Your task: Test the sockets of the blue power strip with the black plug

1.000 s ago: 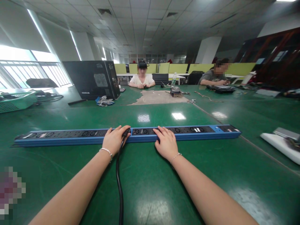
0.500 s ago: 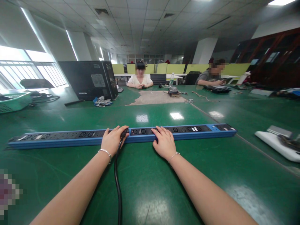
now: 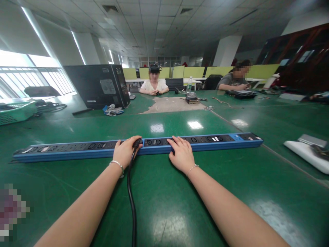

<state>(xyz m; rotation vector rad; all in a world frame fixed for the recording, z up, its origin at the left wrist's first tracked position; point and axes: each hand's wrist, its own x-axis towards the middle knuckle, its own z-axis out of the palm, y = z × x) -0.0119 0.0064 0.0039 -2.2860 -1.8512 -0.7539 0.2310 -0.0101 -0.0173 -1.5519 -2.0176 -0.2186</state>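
Observation:
A long blue power strip [image 3: 77,155] with a black socket face lies across the green table in front of me. My left hand [image 3: 124,151] is closed around a black power plug [image 3: 137,143] at the strip's middle. Its black cord [image 3: 131,199] hangs toward me and leaves the lower edge of the view. How deep the plug sits in a socket is hidden by my fingers. Right of it, my right hand [image 3: 183,154] rests with spread fingers on the strip's top and front edge, gripping nothing.
Toward the back left stand a black computer case [image 3: 97,85], a pair of gloves [image 3: 113,109] and a green basket [image 3: 17,112]. A bottle [image 3: 189,84] and a round metal part [image 3: 191,97] are farther back. Two people sit across the table. A white device [image 3: 307,156] lies at right.
The whole view has shifted slightly, so the strip sits a little farther right. Both hands keep the same places on the strip, and the plug stays in my left hand.

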